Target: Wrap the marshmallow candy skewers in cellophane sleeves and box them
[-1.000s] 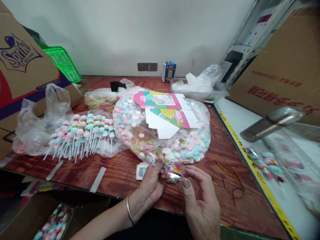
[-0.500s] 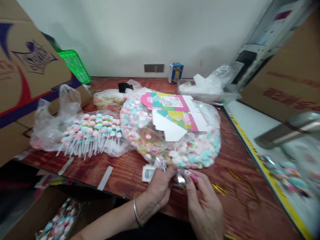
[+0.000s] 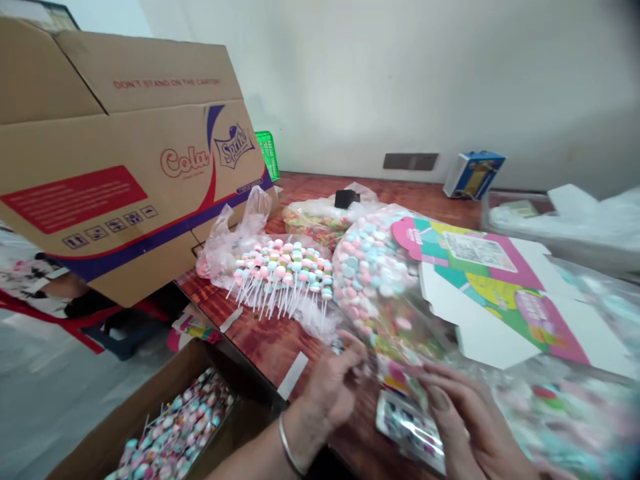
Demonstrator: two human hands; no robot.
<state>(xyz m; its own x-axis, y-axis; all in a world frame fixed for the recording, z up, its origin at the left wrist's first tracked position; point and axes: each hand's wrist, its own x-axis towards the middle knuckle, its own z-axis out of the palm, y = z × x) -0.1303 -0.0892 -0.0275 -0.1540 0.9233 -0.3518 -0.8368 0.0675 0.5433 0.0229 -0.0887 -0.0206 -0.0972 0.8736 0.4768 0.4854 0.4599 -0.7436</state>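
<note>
My left hand (image 3: 330, 383), with a metal bangle at its wrist, is closed with fingers curled. A small clear, shiny bit shows at its fingertips, too blurred to name. My right hand (image 3: 473, 423) grips a silver printed packet (image 3: 410, 430) between thumb and fingers, and a pink and yellow piece shows just above it. Behind the hands lies a large clear bag of pastel marshmallow candies (image 3: 365, 267). A printed, unfolded carton (image 3: 480, 287) rests on that bag. Further left, marshmallow lollipops (image 3: 285, 270) lie in rows on a plastic bag.
A large cardboard box (image 3: 125, 153) stands on the left. Below the table edge, an open carton (image 3: 105, 413) holds many candies on sticks. A white strip (image 3: 293, 375) lies on the wooden table (image 3: 260, 343). At the back are a blue box (image 3: 475, 175) and a clear tray (image 3: 525, 223).
The view has swung left, bringing the large box and the carton below more into sight. My hands, close together before, have moved apart, with the silver packet in the right one.
</note>
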